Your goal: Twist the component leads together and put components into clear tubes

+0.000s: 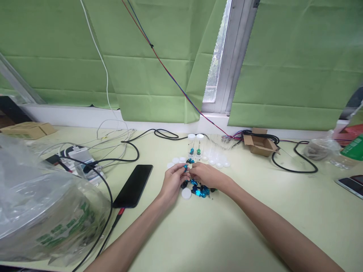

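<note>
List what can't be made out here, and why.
All in the head view:
Right hand: its fingertips and any grip, hidden behind its own knuckles.
Blue part at the left hand: fine detail, too small.
Bag: its left side, cut off by the left edge; its lettering, blurred.

Green blinds (289,68) flank a daylit strip of window (214,75) behind a pale yellow table (283,192).

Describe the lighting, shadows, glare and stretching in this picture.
In the head view, daylight shows through the window; in the head view, shiny blue parts glint beside the right hand while a soft shadow dims the near tabletop; in the head view, the plastic bag at left seems stretched.
</note>
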A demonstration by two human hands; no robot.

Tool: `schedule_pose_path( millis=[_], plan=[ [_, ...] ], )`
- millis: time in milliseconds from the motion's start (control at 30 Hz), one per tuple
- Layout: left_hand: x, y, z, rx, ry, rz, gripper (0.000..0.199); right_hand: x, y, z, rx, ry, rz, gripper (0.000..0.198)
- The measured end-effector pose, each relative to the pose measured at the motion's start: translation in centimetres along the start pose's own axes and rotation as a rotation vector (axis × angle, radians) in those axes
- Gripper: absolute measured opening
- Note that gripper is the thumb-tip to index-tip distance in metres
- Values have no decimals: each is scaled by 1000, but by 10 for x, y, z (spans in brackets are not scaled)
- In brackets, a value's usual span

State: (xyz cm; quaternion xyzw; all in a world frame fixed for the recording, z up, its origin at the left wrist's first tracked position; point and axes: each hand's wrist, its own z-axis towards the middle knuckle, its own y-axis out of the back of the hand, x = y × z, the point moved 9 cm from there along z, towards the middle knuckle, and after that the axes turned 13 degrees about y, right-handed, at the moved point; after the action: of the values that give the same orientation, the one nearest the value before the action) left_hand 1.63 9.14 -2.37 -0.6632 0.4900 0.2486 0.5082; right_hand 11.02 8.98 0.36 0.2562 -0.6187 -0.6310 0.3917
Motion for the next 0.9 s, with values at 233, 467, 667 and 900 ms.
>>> schedule_pose_path(
  millis=[233, 467, 667, 900],
  plan=[
    [0, 1, 1, -4, -7, 2, 14, -3, 0, -1, 8, -10, 1, 18],
    [0, 0, 0, -4, -3, 13, 15, -5, -1, -2, 24, -5, -22, 16],
    [0, 0, 0, -14, 0, 15, 15, -2, -3, -2, 4, 23, -26, 20],
    [-1, 3, 3, 0, -25, 26, 16, -1, -3, -2, -11, 12, -90, 21]
  ],
)
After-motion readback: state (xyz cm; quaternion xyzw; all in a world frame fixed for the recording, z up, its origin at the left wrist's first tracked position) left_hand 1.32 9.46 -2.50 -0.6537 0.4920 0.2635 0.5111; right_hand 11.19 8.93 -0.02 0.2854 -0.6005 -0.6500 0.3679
